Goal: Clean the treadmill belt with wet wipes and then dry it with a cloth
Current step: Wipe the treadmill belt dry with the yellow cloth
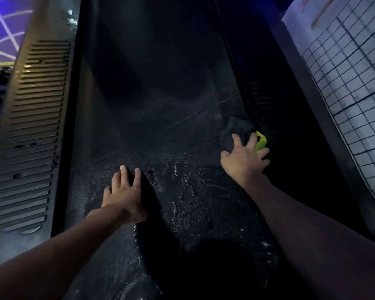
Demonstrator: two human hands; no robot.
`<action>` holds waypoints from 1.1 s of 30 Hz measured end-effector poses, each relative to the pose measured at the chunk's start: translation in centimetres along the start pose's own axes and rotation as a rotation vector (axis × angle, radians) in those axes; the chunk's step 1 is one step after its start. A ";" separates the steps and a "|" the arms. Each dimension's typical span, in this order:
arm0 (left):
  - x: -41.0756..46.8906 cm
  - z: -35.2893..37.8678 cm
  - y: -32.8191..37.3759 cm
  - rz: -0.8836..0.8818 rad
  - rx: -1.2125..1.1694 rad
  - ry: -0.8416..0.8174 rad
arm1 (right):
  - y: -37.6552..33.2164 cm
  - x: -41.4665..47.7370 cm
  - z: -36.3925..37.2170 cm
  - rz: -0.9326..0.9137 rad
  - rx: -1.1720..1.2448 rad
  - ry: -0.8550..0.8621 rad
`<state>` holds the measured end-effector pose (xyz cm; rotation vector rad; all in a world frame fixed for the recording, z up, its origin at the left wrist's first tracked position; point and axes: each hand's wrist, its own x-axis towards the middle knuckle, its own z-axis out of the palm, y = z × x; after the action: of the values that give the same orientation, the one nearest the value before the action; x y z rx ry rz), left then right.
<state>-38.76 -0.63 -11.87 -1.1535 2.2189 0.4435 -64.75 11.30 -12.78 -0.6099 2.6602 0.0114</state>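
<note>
The black treadmill belt [152,109] runs away from me, its near part glistening with wet streaks. My left hand [122,195] rests flat on the wet belt with fingers spread. My right hand [246,159] lies on a dark cloth [234,131] at the belt's right edge, fingers curled over it. A small yellow-green object [260,141] shows under the fingertips of that hand; what it is cannot be told.
A grey ribbed side rail [33,131] borders the belt on the left, a dark ribbed rail [266,109] on the right. Beyond the right rail lies a white sheet with a black grid [351,87]. Small white specks [266,245] dot the belt near my right forearm.
</note>
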 end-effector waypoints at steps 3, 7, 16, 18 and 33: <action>-0.5 0.5 -2.0 0.086 0.000 0.004 | -0.5 -0.1 0.1 0.003 -0.026 0.003; -0.8 1.7 -3.4 0.192 -0.156 -0.010 | -0.6 -0.1 0.2 0.005 -0.052 0.004; -2.4 2.6 -2.4 0.083 0.008 0.268 | -1.3 -0.5 0.2 0.000 -0.045 0.028; -2.4 2.3 -2.5 0.088 0.004 0.257 | -2.5 -1.2 0.6 -0.034 -0.041 0.026; -2.9 3.3 -4.3 0.233 0.205 0.005 | -22.4 -9.7 5.8 -0.553 0.059 -0.043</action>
<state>-32.74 0.50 -12.63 -0.7946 2.3513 0.2970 -45.19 -4.36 -12.50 -1.2816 2.3544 -0.2064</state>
